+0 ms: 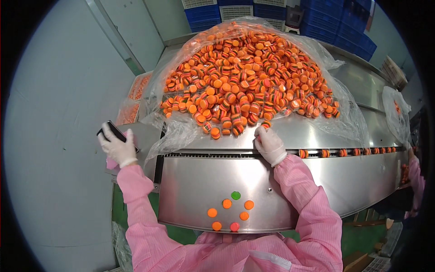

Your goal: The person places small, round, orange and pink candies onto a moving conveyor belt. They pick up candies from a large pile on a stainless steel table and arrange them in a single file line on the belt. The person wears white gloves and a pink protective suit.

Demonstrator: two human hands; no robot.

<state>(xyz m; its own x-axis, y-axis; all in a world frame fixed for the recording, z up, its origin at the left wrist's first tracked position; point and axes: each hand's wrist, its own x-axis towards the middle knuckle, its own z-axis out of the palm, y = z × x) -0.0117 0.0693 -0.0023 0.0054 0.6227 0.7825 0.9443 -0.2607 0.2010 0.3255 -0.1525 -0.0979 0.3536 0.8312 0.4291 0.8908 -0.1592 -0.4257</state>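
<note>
Nearest, by the front edge of the metal table (186, 195), lie loose flat rounds (227, 203): five orange, one green, one pink. The pink one and one orange one sit close to the edge, so a low sleeve might bump them off.

Next comes a long thin slot (213, 156) with dark teeth. Left of the right arm it shows no stacks; to the right, stripy stacks (325, 153) stand in it in a row. It seems best to lift the right wrist a bit there, to keep the cuff out of the teeth.

Just past the slot is the right hand (270, 146), in a white glove. Its fingers are curled in, close to a little stripy stack (266, 123) at the near side of the big pile (244, 77). I cannot tell if they are pinching it. A soft pinch on one stack, with the others left alone, should work well.

Off to the left, the left hand (117, 147) is closed around a dark flat thing (118, 131), over something pink.

There is open room on the shiny metal between pile and slot. Crinkly plastic (174, 136) lies around the pile and could snag fingers. Blue crates (319, 25) stand far back.
</note>
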